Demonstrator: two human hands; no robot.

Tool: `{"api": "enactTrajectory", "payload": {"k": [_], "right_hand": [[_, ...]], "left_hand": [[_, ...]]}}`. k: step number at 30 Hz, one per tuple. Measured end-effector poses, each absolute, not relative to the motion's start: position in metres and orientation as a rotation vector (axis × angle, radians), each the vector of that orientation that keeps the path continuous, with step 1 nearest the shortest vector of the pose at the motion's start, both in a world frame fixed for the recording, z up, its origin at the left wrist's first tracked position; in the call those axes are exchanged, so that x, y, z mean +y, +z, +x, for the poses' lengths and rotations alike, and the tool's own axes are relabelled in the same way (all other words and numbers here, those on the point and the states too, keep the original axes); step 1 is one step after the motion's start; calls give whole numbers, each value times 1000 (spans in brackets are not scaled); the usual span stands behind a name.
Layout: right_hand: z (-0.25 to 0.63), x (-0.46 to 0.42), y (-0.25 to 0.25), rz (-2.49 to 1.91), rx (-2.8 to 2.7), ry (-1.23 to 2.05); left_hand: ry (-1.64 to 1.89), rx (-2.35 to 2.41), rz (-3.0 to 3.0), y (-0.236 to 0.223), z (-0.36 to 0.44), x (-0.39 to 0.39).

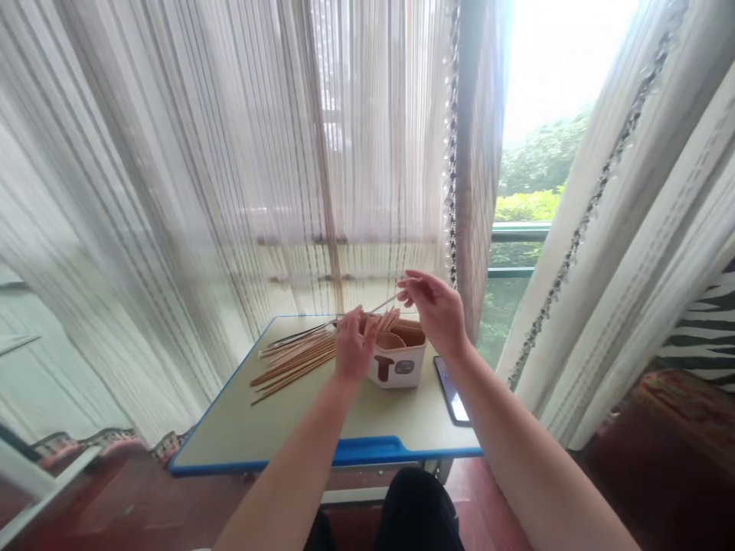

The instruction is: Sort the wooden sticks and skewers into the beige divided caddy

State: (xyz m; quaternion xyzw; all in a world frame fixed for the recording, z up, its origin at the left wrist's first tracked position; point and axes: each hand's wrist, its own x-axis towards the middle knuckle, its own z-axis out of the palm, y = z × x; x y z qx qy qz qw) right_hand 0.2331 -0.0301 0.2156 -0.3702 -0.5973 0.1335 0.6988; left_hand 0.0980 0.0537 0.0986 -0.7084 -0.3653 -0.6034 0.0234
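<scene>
A small table (287,428) with a blue rim stands before me. Several wooden chopsticks (290,361) lie in a loose bundle on its left half, beside a few darker metal ones. A white holder box (399,366) with a brown rim stands at the middle right, with some chopstick tips sticking out of it. My right hand (439,314) is raised above the box, pinching one light chopstick (384,304) by its end. My left hand (353,344) hovers just left of the box, fingers curled around the chopstick's lower part near the bundle.
A dark phone (451,390) lies on the table's right edge. Sheer string curtains (258,168) hang close behind the table, and a bright window (540,176) is at the right. The floor is dark red wood.
</scene>
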Motion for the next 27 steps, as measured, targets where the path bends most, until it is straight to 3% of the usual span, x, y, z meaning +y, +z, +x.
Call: {"api": "enactTrajectory", "payload": {"k": [4,11,20,27], "right_hand": [[252,-27,207,-867,-1226,208],[251,2,164,-1083,-1378,364],[234,35,132,-1281,-1652,-31],[241,41,123,-1351,-1309,-63]], "left_hand": [[-1940,-1271,-2326,96,118,67],[-1673,-1432,-2392,107,115,61],[-1600,-1495,-2508,100,102,65],[-1495,-1474,-2571,110,106,61]]}}
